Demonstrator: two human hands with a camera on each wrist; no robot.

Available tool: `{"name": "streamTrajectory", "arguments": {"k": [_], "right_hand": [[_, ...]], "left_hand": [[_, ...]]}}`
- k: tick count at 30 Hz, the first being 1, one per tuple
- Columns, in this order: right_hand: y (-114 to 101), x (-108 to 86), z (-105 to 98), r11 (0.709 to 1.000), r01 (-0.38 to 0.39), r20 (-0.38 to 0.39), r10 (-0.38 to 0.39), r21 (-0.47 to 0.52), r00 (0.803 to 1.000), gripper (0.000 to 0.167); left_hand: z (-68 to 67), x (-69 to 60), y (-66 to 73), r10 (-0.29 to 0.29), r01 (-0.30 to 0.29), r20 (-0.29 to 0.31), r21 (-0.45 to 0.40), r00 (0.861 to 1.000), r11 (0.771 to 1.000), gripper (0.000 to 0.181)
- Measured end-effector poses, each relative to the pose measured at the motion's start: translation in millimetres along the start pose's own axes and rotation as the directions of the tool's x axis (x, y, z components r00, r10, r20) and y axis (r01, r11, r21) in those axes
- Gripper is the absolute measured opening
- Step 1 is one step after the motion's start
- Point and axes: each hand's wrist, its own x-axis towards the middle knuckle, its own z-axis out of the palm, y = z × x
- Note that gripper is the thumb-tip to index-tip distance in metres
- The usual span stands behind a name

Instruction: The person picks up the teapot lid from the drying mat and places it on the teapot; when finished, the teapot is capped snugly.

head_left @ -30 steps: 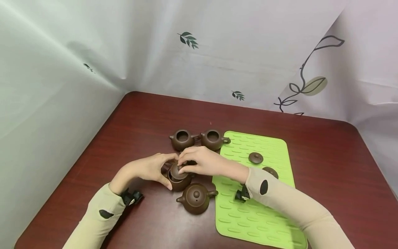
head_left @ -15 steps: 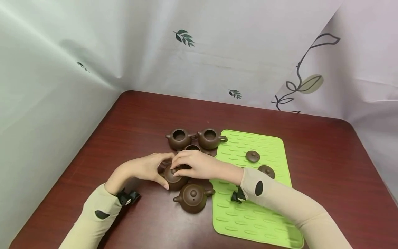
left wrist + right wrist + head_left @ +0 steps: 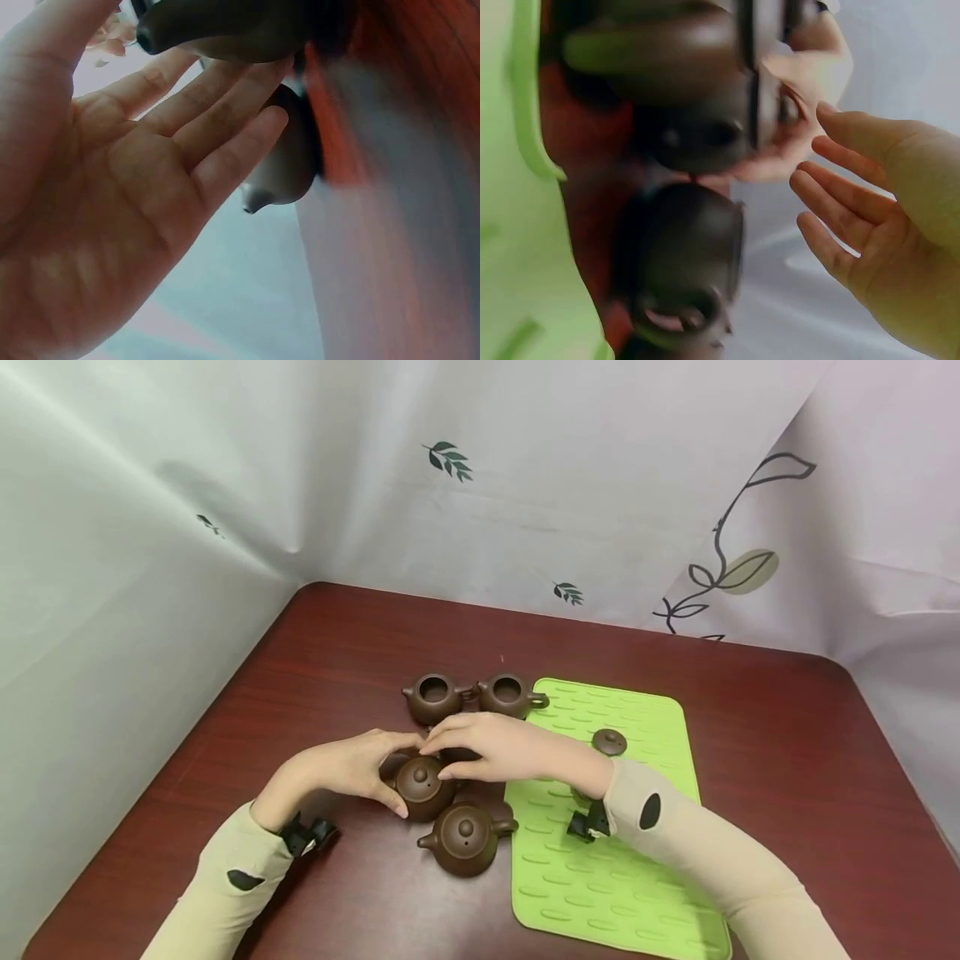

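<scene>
My left hand (image 3: 348, 768) curves round a small brown teapot (image 3: 422, 802), thumb at its near side and fingers behind. A round lid (image 3: 411, 782) with a knob sits on that pot. Just to the right hovers my right hand (image 3: 513, 750), thumb and fingers apart; the right wrist view shows this hand (image 3: 885, 217) holding nothing. Nearer me stands a second lidded teapot (image 3: 465, 852). At the back are two lidless pots, one on the left (image 3: 435, 710) and one on the right (image 3: 506, 703). Another lidless pot is mostly hidden behind my right hand.
A green ribbed mat (image 3: 600, 893) lies on the red-brown table (image 3: 337, 635), right of the pots. One loose lid (image 3: 609, 742) rests on the mat, and my right forearm hides most of another. A white leaf-print curtain (image 3: 510, 510) hangs behind the table.
The lid, tilted in my right fingers earlier, now lies level on the teapot. My right hand has let go of its knob and shifted slightly right. The left hand keeps its place.
</scene>
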Motion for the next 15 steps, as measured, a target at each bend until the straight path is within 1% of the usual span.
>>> {"name": "streamTrajectory", "arguments": {"k": [3,6,9,11,13,15], "right_hand": [[2.3,-10.6,-5.3,0.999,-0.003,-0.058,0.006,0.044,0.998,0.03],[3.9,-23.5,-8.2,0.997,-0.015,-0.109,0.024,0.079,0.994,0.028],[4.9,-37.7,-9.5,0.994,-0.055,-0.128,0.068,0.096,0.989,0.028],[5.3,-47.3,-10.7,0.99,-0.096,-0.125,0.109,0.104,0.986,0.03],[6.4,-56.3,-11.7,0.985,-0.134,-0.121,0.147,0.11,0.982,0.031],[7.6,-64.6,-12.8,0.981,-0.16,-0.12,0.173,0.112,0.978,0.032]], "left_hand": [[-3.2,-2.2,3.8,-0.004,0.004,0.001,-0.02,1.0,1.0,0.067],[-7.8,-1.4,7.4,0.025,-0.026,-0.018,-0.048,1.0,0.999,0.064],[-11.5,3.8,9.1,0.064,-0.07,-0.091,-0.067,0.994,0.995,0.057],[-12.5,9.3,8.6,0.083,-0.096,-0.161,-0.073,0.983,0.993,0.049],[-12.1,16.4,5.9,0.106,-0.125,-0.234,-0.069,0.967,0.99,0.042],[-10.9,23.9,2.8,0.127,-0.152,-0.278,-0.069,0.952,0.986,0.037]]}}
